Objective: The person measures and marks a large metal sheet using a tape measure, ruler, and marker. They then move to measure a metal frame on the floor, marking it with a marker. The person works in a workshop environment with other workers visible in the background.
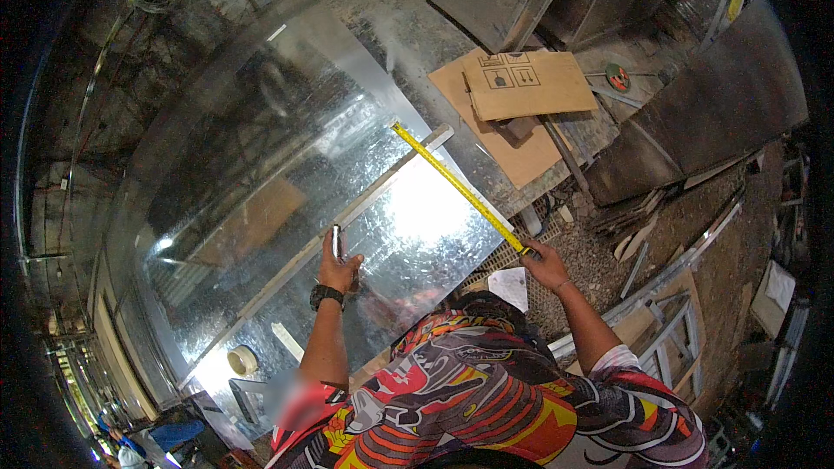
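A large shiny metal sheet (365, 195) lies on the worktable in front of me. Across it runs a long straight bar (300, 239), slanting from lower left to upper right. My left hand (340, 267), with a dark watch on its wrist, is closed around a slim silver tool (336, 243) beside the bar; its exact kind is unclear. My right hand (546, 267) grips a tape measure at the sheet's near right edge; its case is mostly hidden by the fingers. The yellow tape blade (456, 183) stretches from there over the sheet and crosses the bar near its far end.
Flattened cardboard (530, 87) and a round red-and-green disc (618, 78) lie on the table at far right. A roll of tape (242, 360) sits on the sheet at lower left. Dark metal panels (695, 113) stand at right. A metal frame (673, 339) lies on the lower right ground.
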Tool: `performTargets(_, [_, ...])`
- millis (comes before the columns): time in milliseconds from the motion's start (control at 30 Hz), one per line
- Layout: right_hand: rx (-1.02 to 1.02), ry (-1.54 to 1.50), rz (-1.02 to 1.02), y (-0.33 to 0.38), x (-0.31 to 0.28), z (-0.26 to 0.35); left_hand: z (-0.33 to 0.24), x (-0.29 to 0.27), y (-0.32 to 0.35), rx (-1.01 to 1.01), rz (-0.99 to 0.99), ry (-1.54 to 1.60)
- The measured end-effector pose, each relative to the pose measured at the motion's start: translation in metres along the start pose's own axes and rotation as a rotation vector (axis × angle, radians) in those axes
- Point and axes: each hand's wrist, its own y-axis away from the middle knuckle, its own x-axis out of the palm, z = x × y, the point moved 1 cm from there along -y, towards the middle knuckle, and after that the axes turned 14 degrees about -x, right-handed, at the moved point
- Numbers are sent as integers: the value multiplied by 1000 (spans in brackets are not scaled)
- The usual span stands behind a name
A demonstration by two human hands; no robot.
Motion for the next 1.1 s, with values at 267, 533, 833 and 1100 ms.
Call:
performTargets(267, [-3,3,11,-3,0,-14,-5,5,1,25,-59,-68])
performTargets(533, [-109,-40,-88,-13,-11,-42,-10,27,-7,31,-55,-80])
performTargets(833, [-406,-321,242,-29,26,47,49,145,39,159,-389,410])
performTargets(1100, [-596,-399,890,69,152,181,118,69,341,-238,-829,817])
